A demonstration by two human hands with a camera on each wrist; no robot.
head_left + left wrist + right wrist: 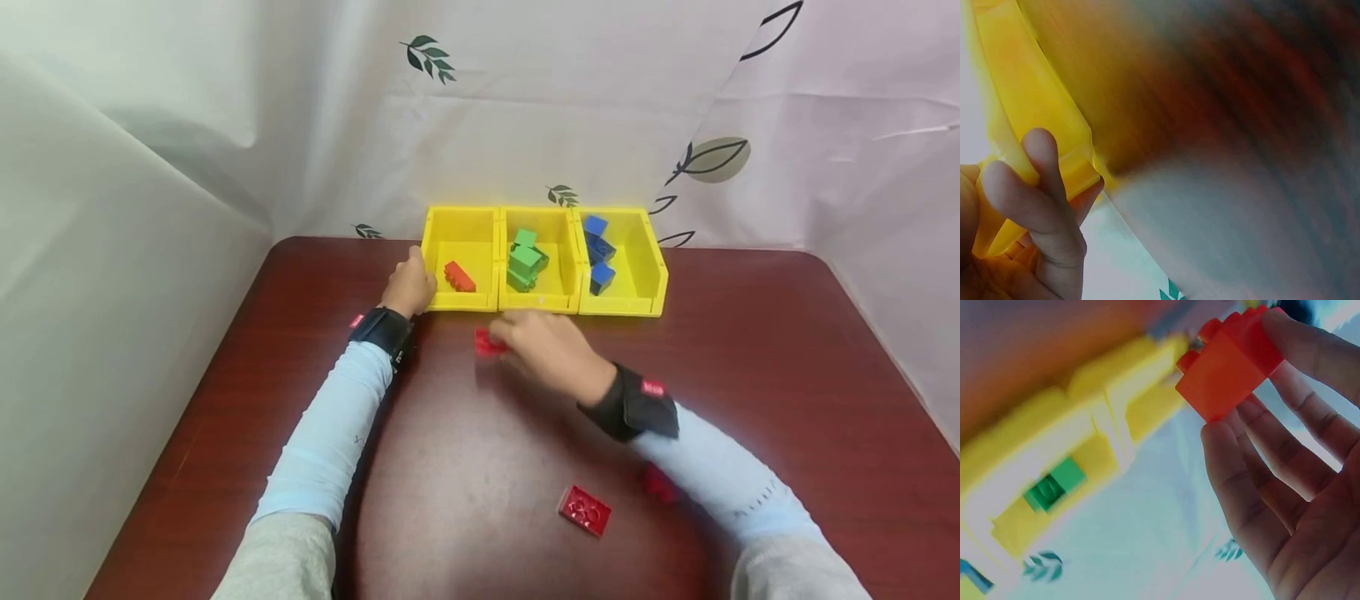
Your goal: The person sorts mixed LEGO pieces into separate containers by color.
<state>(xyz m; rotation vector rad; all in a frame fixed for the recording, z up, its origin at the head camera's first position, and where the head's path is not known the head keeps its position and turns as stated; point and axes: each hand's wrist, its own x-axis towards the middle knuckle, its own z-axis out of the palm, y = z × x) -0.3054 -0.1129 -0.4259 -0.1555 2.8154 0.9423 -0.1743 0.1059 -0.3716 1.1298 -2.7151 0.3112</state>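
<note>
My right hand (553, 352) pinches a red toy brick (487, 342) above the table, just in front of the yellow bins. In the right wrist view the fingertips hold this brick by its sides, studs facing away from the palm. My left hand (409, 285) grips the outer side wall of the left yellow bin (461, 223); its fingers curl over that wall in the left wrist view. One red brick (460, 277) lies inside this bin. Green bricks (527, 262) sit in the middle bin (551, 302), and blue bricks (600, 250) in the right bin (641, 279).
A red brick (585, 510) lies studs up on the dark red table (450, 467) near the front. Another red brick (661, 483) is partly hidden by the right forearm. Behind the bins hangs a white leaf-patterned cloth (487, 142).
</note>
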